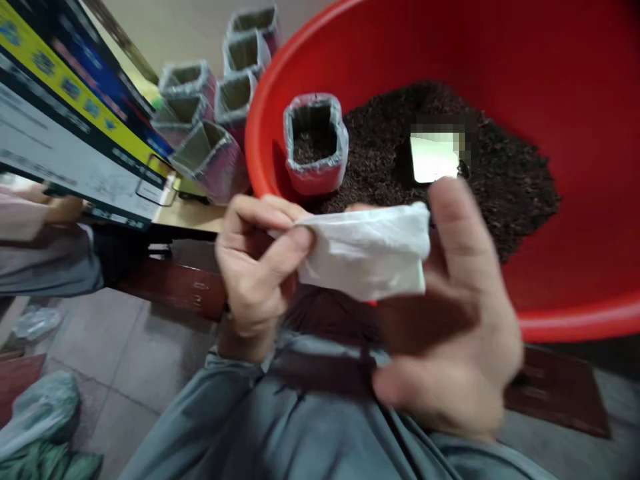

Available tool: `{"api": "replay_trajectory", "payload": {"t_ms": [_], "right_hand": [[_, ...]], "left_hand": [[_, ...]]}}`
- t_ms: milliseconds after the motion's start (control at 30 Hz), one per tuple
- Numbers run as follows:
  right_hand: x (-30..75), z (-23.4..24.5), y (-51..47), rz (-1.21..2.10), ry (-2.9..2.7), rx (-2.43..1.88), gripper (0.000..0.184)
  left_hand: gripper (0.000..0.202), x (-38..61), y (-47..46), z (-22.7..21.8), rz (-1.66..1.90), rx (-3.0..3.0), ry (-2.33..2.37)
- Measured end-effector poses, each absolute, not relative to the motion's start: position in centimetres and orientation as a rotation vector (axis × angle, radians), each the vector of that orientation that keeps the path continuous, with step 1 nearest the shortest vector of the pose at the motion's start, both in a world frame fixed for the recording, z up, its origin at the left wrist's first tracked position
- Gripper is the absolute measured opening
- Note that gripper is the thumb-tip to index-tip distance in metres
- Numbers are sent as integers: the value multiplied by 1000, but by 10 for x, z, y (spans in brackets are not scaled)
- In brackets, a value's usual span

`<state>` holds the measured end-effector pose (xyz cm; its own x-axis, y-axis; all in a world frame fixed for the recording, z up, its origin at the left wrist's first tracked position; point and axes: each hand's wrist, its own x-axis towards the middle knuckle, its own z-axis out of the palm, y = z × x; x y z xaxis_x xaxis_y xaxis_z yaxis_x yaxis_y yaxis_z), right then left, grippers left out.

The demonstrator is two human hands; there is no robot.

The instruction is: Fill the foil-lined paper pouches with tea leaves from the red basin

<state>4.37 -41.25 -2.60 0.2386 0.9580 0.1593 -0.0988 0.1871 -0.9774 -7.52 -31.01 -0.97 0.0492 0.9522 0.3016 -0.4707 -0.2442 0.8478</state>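
A thin, crumpled white piece point(367, 250), folded flat like a small bag or tissue, stretches across the middle of the head view; I cannot tell which it is. My left hand point(260, 267) pinches its left end between thumb and fingers. At the other end, my right hand point(455, 313) is blurred, its thumb and forefinger spread wide apart. Some of its fingers are hidden behind the white piece. Just beyond both hands, a plastic-lined red pot point(317, 177) with dark soil inside stands in a large red tub point(575, 87).
Dark loose soil point(390, 127) covers the tub's bottom, with a bright pale rectangular thing point(434, 159) on it. Several lined pots point(215, 163) stand left of the tub. A printed box point(100, 133) is farther left, near another person's hand point(65, 210). Plastic bags point(43, 407) lie on the floor.
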Motion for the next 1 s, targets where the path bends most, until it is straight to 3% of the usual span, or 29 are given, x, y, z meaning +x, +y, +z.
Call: {"api": "replay_trajectory", "payload": {"t_ms": [33, 133, 200, 267, 333, 500, 600, 667, 733, 767, 900, 1000], "right_hand": [[43, -30, -398, 928, -1013, -1045, 84], [45, -34, -376, 794, -998, -1031, 21], [53, -32, -376, 762, -1092, -1095, 11], [64, -28, -380, 773, -1226, -1167, 11], [75, -25, -385, 783, -1335, -1225, 14], [88, -24, -390, 748, -1460, -1115, 19], [87, -25, -392, 688, -1471, -1053, 25], [85, -27, -393, 635, -1470, -1091, 18], [83, -30, -394, 595, -1449, -1155, 6], [83, -31, -395, 585, -1418, -1186, 10], [83, -35, -404, 545, -1366, -1270, 43], [85, -34, -411, 447, -1500, -1278, 54]], "left_hand": [[30, -77, -308, -21, 1550, 1116, 563], [19, -90, -306, -41, 1438, 1262, 564], [23, -100, -307, -42, 1220, 1379, 605], [32, -108, -307, -38, 991, 1488, 652], [27, -111, -305, -33, 907, 1561, 691], [10, -110, -301, -35, 1054, 1550, 619], [21, -108, -302, -37, 1019, 1538, 575], [20, -107, -305, -37, 999, 1608, 580], [6, -105, -308, -35, 1013, 1707, 610], [5, -105, -309, -34, 1017, 1750, 625], [36, -102, -310, -24, 942, 1986, 597], [32, -100, -313, -15, 942, 2212, 561]]}}
